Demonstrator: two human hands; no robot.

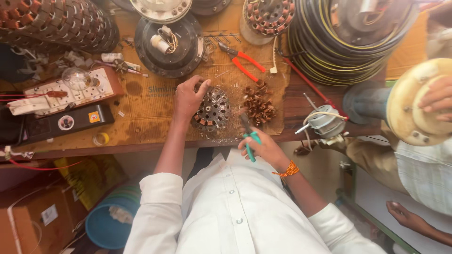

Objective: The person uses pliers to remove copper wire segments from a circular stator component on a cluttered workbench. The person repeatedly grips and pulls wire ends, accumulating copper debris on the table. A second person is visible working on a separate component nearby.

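Note:
My left hand point(188, 98) grips the left rim of a round metal fan stator point(213, 112) with copper in its slots, resting on a cardboard sheet point(155, 101) on the wooden bench. In my right hand point(266, 148) is a pair of green-handled pliers point(249, 136), whose jaws point at the stator's right edge. A heap of cut copper wire bits point(258, 104) lies just right of the stator.
Red-handled pliers point(242, 61) lie beyond the stator. A black motor housing point(168, 44), stacked stators point(61, 23), a wound stator point(268, 16), coiled cable point(348, 37), a switchboard with bulb point(70, 87) and a small motor point(326, 123) crowd the bench. Another person's hand point(435, 96) holds a cream disc point(414, 106) at right.

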